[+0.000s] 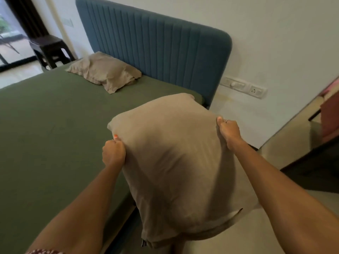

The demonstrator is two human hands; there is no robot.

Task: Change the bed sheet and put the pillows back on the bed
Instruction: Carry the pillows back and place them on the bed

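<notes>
Fingers of left hand (113, 153), right hand (229, 132) curled, gripping beige pillow (176, 162)

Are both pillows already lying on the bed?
No, one pillow lies by the headboard; both hands hold the other pillow up.

— What is the held pillow (176, 158) covered in?
— Soft matt beige cloth, lightly creased, like the far pillow (104, 71), which is more rumpled.
— And the bed?
— Smooth matt green sheet (55, 116); the headboard (156, 46) is ribbed blue fabric.
</notes>
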